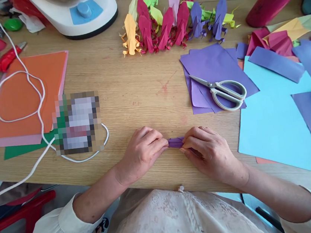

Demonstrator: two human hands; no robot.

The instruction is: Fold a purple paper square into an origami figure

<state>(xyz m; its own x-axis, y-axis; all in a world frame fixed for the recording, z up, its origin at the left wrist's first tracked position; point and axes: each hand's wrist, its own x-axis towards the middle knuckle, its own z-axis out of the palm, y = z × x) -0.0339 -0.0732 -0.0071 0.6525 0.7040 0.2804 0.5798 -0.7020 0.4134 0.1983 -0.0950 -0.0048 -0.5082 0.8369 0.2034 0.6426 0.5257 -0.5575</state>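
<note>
A small, narrow piece of folded purple paper (pixel 175 142) spans the gap between my two hands, just above the wooden table (pixel 131 97). Its left end is pinched in the fingers of my left hand (pixel 145 151). The fingers of my right hand (pixel 210 151) are closed on its right end, and they cover part of it. Beyond my right hand, grey-handled scissors (pixel 227 93) lie on a stack of purple sheets (pixel 214 63), blades slightly apart and pointing left.
Folded paper insects (pixel 166 29) stand in rows at the back. A white appliance (pixel 84 12) is at back left. Orange paper (pixel 23 94), a white cable (pixel 42 122) and a blurred-out device (pixel 77 123) lie left. Cyan paper (pixel 281 132) and purple pieces (pixel 277 63) lie right.
</note>
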